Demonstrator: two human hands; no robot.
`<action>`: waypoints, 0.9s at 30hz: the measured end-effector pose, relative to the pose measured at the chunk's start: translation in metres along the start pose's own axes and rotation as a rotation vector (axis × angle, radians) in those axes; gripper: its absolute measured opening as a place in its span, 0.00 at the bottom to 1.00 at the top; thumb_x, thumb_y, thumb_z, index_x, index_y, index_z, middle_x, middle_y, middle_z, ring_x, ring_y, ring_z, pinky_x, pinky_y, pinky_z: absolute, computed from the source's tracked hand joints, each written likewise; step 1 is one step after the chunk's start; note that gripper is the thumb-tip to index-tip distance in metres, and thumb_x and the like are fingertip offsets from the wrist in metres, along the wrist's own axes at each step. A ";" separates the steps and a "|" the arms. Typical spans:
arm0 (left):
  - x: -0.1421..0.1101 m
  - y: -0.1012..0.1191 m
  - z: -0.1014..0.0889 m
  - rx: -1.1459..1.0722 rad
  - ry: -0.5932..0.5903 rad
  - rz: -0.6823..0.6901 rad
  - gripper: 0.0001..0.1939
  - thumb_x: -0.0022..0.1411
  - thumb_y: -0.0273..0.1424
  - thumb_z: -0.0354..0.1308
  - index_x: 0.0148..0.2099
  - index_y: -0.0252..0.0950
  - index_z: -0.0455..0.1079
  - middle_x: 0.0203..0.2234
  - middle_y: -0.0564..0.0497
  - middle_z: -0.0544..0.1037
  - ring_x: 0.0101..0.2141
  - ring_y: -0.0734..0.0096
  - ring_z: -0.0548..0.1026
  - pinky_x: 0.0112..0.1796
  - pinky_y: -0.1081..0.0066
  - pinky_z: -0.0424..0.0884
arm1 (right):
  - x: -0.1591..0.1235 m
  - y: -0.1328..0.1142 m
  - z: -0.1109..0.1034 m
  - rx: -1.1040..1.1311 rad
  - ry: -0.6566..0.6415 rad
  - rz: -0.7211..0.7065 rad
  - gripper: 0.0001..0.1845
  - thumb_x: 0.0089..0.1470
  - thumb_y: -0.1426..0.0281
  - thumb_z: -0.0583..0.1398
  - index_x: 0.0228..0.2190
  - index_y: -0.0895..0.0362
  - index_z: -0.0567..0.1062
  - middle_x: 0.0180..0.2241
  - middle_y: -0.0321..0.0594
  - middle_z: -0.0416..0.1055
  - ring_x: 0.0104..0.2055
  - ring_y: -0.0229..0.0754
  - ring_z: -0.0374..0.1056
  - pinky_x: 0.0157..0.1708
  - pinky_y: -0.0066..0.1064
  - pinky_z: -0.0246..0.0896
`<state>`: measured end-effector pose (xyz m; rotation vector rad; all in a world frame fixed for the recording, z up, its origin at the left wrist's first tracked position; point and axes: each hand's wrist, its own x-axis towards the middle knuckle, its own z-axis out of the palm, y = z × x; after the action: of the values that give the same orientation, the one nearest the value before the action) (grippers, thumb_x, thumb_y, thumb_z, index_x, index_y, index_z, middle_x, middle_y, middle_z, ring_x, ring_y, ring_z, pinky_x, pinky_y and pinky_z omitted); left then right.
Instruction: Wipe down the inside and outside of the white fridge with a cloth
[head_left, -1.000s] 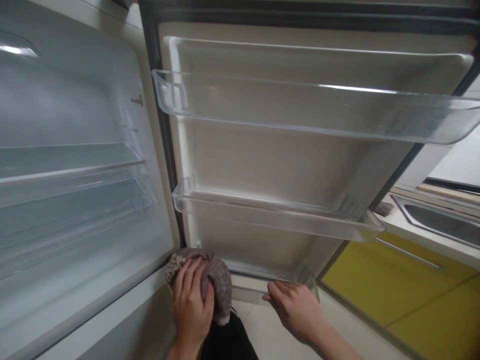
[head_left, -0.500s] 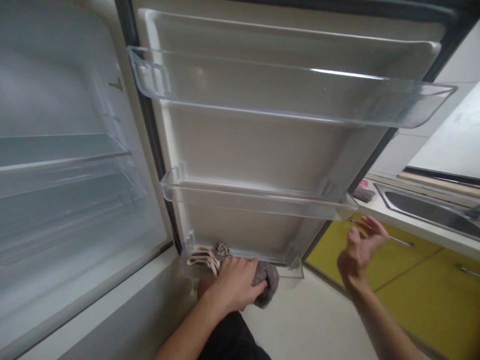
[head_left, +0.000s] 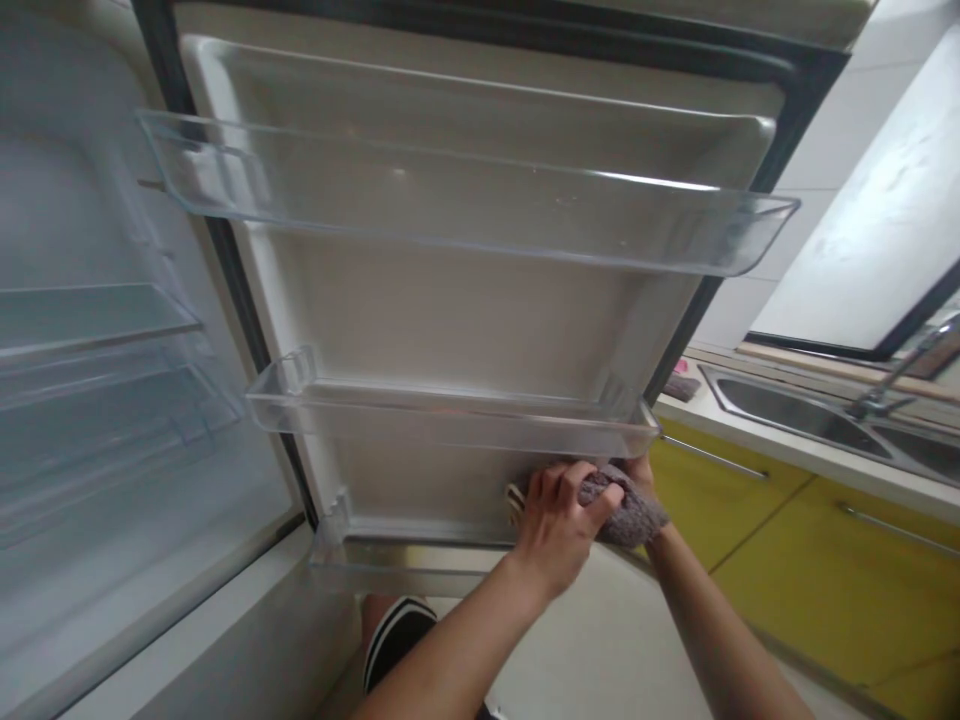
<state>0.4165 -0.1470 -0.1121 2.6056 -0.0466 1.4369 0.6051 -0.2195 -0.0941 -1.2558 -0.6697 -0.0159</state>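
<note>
Lower right of centre, the left hand (head_left: 559,520) curls its fingers round a bunched cloth (head_left: 626,510) below the middle door shelf (head_left: 450,422); the right hand (head_left: 641,474) is mostly hidden behind the cloth, its grip impossible to tell

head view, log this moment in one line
left hand: gripping cloth | right hand: partly behind cloth, grip unclear | fridge door: open

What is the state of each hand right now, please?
Left hand: closed on the grey cloth.
Right hand: partly hidden behind the cloth; its grip cannot be told.
</note>
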 end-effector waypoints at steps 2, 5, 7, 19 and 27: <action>0.003 -0.018 -0.007 0.045 -0.111 0.054 0.25 0.71 0.32 0.63 0.66 0.57 0.70 0.57 0.49 0.72 0.54 0.60 0.70 0.56 0.59 0.73 | 0.000 -0.001 -0.001 0.019 0.003 0.037 0.40 0.59 0.34 0.57 0.53 0.54 0.76 0.43 0.43 0.80 0.50 0.52 0.76 0.58 0.47 0.72; 0.002 -0.051 -0.027 0.141 -0.219 0.188 0.20 0.72 0.33 0.61 0.62 0.58 0.73 0.55 0.51 0.74 0.52 0.62 0.70 0.54 0.63 0.72 | 0.000 0.003 0.000 0.017 0.038 0.000 0.40 0.58 0.33 0.58 0.51 0.54 0.75 0.47 0.41 0.79 0.52 0.50 0.75 0.61 0.44 0.70; -0.002 -0.074 -0.042 0.223 -0.233 0.295 0.17 0.74 0.32 0.59 0.60 0.57 0.74 0.53 0.52 0.76 0.50 0.64 0.71 0.51 0.65 0.71 | 0.001 0.007 0.000 0.017 0.056 -0.026 0.40 0.59 0.33 0.58 0.52 0.54 0.75 0.48 0.41 0.79 0.53 0.49 0.74 0.62 0.44 0.69; -0.062 -0.151 -0.156 0.521 0.357 -0.798 0.30 0.65 0.31 0.60 0.67 0.29 0.63 0.53 0.35 0.68 0.55 0.41 0.72 0.52 0.47 0.76 | -0.008 0.023 -0.005 -0.023 0.131 -0.068 0.34 0.61 0.37 0.56 0.48 0.53 0.75 0.41 0.41 0.77 0.43 0.50 0.73 0.51 0.45 0.72; -0.019 -0.097 -0.072 0.400 0.425 -0.656 0.37 0.64 0.31 0.63 0.70 0.28 0.54 0.55 0.29 0.69 0.57 0.37 0.71 0.51 0.45 0.77 | -0.011 0.032 -0.011 -0.246 0.109 -0.174 0.37 0.66 0.39 0.47 0.52 0.55 0.75 0.43 0.45 0.76 0.49 0.54 0.72 0.55 0.50 0.69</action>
<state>0.3561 -0.0408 -0.1029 2.1528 1.1282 1.7892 0.6131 -0.2216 -0.1288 -1.4171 -0.6954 -0.3166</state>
